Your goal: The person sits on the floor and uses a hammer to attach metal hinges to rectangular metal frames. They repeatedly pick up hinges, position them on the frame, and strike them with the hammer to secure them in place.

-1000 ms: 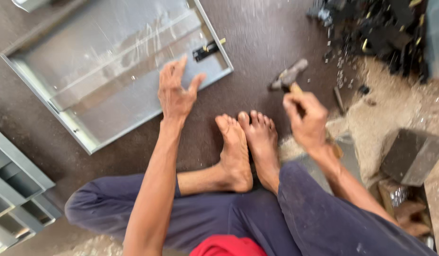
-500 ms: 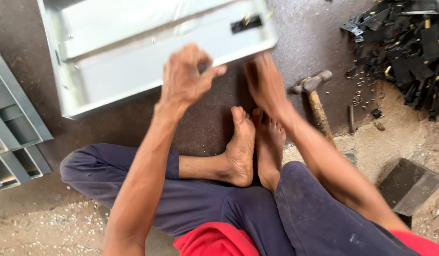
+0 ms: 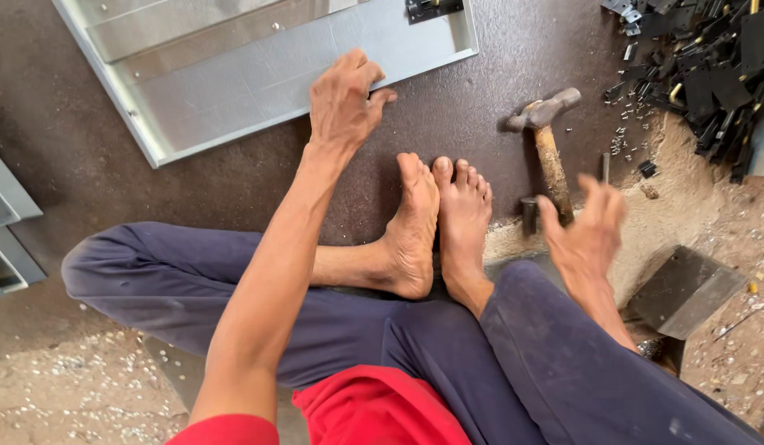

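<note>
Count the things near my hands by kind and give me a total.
Hammer: 1
Grey metal tray panel: 1
Dark metal block: 1
Pile of black metal parts: 1
Total: 4
Left hand and right hand hold nothing.

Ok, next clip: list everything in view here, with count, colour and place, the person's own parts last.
metal tray panel: one, grey, top left on the dark mat
black latch: one, on the panel's top edge
hammer: one, wooden handle, lying right of the feet
black metal parts: a heap, top right
dark block: one, right edge on sandy ground
grey frames: stacked, left edge
feet: two, bare, centre
left hand: empty, by the panel's near edge
right hand: open, blurred, near the hammer handle
</note>
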